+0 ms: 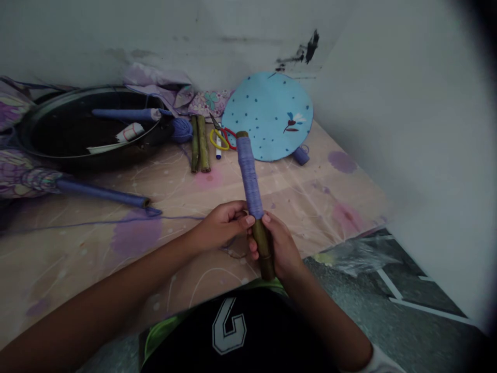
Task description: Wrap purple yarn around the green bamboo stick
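Viewed by me remotely, through the head camera: the right hand [285,243] grasps the near, bare part of a stick [251,186], fingers curled around it and thumb at the edge of the winding; the left hand [229,223] sets its thumb against the left side at that same edge, its fingers partly behind the stick; whether it also pinches the yarn strand [174,218] I cannot tell. The stick lies between both hands, above the near edge of the table [303,207], tilted slightly, its far end to the left.

I judge the winding well advanced: purple yarn covers the stick from just below its far tip to the thumbs; the near part remains unwound. The turns look close and fairly even, somewhat fuller toward the far end; the bare wood is brown-green, with a joint near its lower end.

Farther out, the strand runs left across the table; a wrapped stick [103,193] lies there, and another rests in a black pan [73,156]; beyond the hands are a yarn ball [181,130], two unwrapped sticks [204,145], scissors [221,129] and, to the right, a blue disc [267,116].
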Demonstrator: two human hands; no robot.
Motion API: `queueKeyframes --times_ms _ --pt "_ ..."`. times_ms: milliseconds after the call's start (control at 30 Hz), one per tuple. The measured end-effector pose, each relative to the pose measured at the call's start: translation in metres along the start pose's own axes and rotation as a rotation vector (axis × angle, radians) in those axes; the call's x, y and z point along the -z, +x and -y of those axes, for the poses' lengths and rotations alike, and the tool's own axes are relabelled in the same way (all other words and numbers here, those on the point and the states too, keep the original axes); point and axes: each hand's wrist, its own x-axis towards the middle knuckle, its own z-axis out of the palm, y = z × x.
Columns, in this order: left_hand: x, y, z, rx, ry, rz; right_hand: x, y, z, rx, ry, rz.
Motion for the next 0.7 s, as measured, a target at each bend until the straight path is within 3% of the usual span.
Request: queueKeyframes --times_ms 200,267,433,700 --pt "0.0 -0.001 -0.008 -0.011 0.074 -0.175 0.0 0.0 -0.003 0.08 0.021 0.034" --pt "0.001 -0.001 -0.009 -0.002 0.063 -0.142 0.002 -0.001 -0.004 0.057 0.03 0.06" --pt "0.005 -0.002 -0.011 0.079 -0.075 0.107 0.003 -0.002 -0.006 0.022 0.057 0.053" --pt "0.009 -0.002 -0.016 0.021 0.144 -0.025 0.002 -0.001 -0.011 0.097 -0.018 0.096"
